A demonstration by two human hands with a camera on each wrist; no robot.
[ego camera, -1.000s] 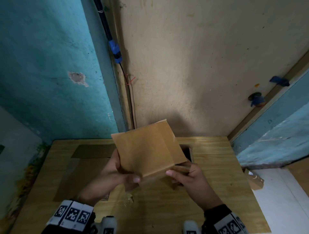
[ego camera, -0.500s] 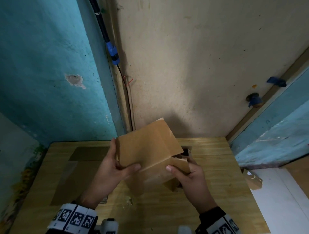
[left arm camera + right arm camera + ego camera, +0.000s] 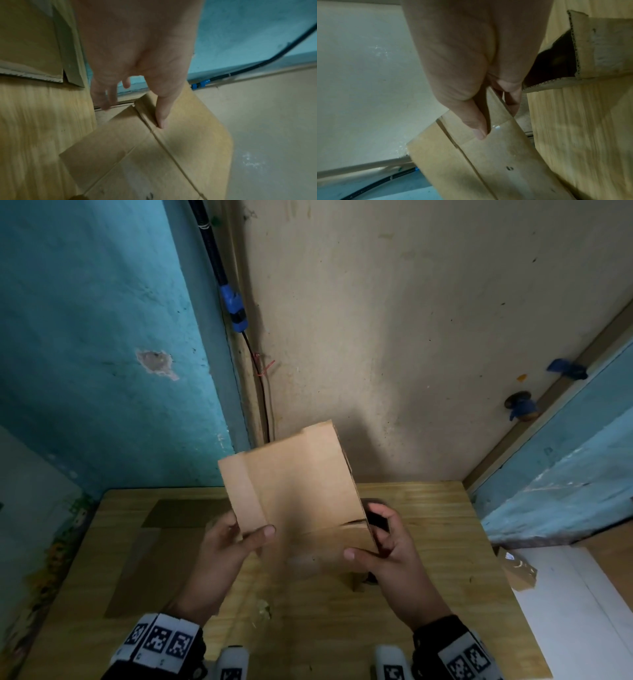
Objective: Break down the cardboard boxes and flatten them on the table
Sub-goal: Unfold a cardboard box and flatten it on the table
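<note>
Centre of the head frame, above the bench [image 3: 428, 546]: the box [image 3: 291, 491] is held in the air, partly collapsed, one broad panel facing the camera and tilted back toward the wall.

Risks, as judged:
- The box is carried only by its lower corners. If either pinch loosens while the panels are pushed together, it may swing or drop onto the bench edge-first.
- A crease runs across the lower right of the panel. Pushing there could tear the board instead of folding it along the score.
- An open box [image 3: 583, 56] lies on the bench just behind the right hand; lowering the held box carelessly could knock it.

Pose:
- Left hand [image 3: 233, 546]: thumb on the front face, fingers behind the lower-left edge. Grip narrow, pinching the box.
- Right hand [image 3: 387, 546]: thumb on the front near the lower right corner, fingers curled behind. Grip narrow, pinching the box; confirmed in the right wrist view.

Flat cardboard [image 3: 164, 542] lies at left on the bench.
</note>
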